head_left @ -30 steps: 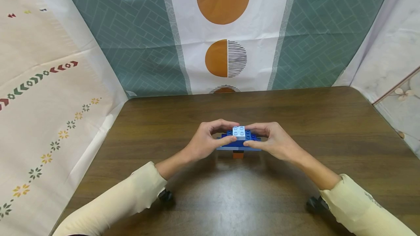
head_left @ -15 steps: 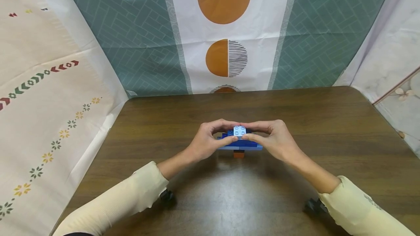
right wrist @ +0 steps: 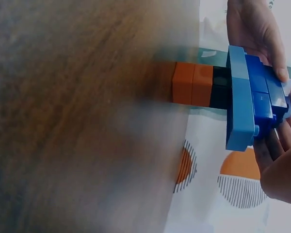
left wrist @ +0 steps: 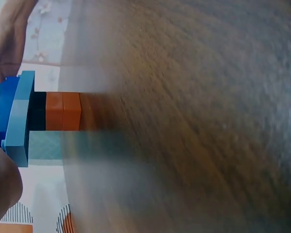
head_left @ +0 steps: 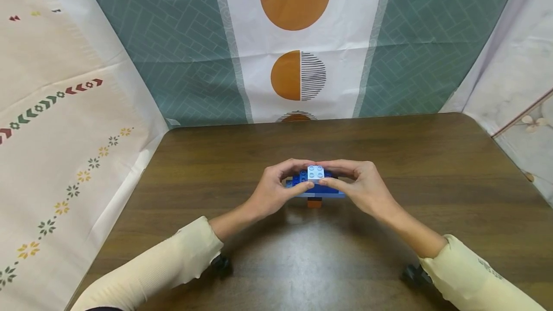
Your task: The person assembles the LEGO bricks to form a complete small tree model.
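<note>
A stepped model of toy building bricks stands upright on the table. Its pale blue top brick has studs facing up. Below come dark blue bricks, then a wide light blue layer, a black brick and an orange stem. My left hand grips the top from the left, thumb in front and fingers behind. From the right, my right hand pinches the same top brick, its thumb on the near face. Both hands' fingers nearly meet behind the brick, where the model is partly hidden.
The brown wooden table reaches back to a patterned cloth. Pale cloths hang at the left and right. Dark wrist devices sit under both forearms.
My right hand has shifted slightly left and up, its thumb moving from the dark blue bricks onto the pale blue top brick. My left hand stays nearly in place.
</note>
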`<state>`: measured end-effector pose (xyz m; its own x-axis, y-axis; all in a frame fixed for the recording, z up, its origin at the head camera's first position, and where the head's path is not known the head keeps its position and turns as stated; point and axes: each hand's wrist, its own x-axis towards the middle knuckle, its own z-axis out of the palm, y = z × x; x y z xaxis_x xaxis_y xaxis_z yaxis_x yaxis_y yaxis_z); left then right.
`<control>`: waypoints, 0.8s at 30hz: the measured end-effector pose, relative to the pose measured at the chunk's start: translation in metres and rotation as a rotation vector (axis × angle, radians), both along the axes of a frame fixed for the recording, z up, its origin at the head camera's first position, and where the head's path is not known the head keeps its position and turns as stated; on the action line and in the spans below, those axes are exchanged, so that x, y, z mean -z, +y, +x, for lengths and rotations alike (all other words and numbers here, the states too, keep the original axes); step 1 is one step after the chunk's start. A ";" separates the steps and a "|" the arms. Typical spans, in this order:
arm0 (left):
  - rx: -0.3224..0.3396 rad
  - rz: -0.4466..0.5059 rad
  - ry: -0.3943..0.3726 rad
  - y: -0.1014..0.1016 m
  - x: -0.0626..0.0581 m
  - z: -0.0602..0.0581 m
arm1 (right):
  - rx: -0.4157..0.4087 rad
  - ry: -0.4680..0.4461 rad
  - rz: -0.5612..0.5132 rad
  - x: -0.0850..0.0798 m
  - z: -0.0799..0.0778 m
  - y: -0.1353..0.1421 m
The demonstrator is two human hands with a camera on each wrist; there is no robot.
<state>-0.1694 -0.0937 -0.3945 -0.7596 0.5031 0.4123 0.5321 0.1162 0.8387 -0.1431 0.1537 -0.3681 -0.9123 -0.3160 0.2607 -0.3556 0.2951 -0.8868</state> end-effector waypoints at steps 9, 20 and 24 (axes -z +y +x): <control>-0.068 -0.147 -0.038 -0.003 0.003 0.008 | 0.001 -0.005 0.094 0.008 0.001 0.002; -0.117 -0.187 -0.009 -0.021 0.014 0.012 | -0.006 -0.024 0.215 0.020 0.002 0.023; -0.118 -0.174 0.001 -0.030 0.017 0.012 | -0.003 -0.020 0.218 0.021 0.004 0.034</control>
